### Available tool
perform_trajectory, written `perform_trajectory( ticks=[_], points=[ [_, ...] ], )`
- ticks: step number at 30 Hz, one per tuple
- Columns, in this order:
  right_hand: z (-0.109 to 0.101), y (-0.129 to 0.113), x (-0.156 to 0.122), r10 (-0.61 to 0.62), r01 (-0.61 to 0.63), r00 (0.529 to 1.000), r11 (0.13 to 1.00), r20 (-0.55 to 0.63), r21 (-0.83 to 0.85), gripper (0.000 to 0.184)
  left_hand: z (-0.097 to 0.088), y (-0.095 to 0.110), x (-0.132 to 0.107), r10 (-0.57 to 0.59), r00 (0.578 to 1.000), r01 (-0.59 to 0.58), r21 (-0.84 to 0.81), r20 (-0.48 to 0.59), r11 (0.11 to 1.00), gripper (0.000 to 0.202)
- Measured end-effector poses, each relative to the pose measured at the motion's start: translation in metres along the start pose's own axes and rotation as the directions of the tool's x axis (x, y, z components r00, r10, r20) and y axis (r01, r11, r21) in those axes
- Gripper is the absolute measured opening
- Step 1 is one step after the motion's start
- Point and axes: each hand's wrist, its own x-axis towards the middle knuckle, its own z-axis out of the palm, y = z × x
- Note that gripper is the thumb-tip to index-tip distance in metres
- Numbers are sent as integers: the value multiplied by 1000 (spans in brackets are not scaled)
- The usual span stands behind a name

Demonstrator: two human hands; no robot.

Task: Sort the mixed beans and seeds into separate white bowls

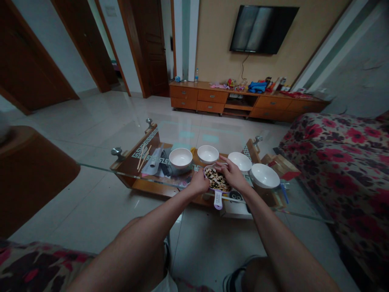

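A small purple-rimmed pan-shaped bowl (pixel 218 181) with a short handle (pixel 218 200) sits near the front edge of the glass table. It is filled with a mix of dark and pale beans or seeds, too small to name surely. My left hand (pixel 199 182) is closed on the bowl's left rim. Over its right side reaches my right hand (pixel 232 173), fingers stretched and apart at the far rim and the contents; I see nothing held in them. Behind and beside the bowl stand white bowls: one (pixel 180 158) at left, one (pixel 208 154) behind, two (pixel 240 161) (pixel 265 176) at right.
Chopsticks (pixel 144 158) lie at the left of the glass table (pixel 100 168). Papers, a box (pixel 237 210) and a paper bag (pixel 284 167) show on or under the glass. A flowered sofa (pixel 343 162) stands at right, a wooden TV cabinet (pixel 212 97) beyond.
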Motion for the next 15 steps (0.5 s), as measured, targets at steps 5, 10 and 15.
perform_trajectory(
  ticks=[5, 10, 15],
  points=[
    [0, -4, -2, -44, 44, 999, 988, 0, -150, 49, 0, 1, 1, -15, 1000, 15, 22, -10, 1000, 40],
    [-18, -16, -4, 0, 15, 999, 935, 42, -355, 31, 1, 0, 2, -24, 1000, 25, 35, -11, 999, 40],
    [-23, -17, -12, 165, -57, 971, 862, 172, -504, 19, 1, 1, 1, -27, 1000, 27, 39, -10, 999, 39]
  ],
)
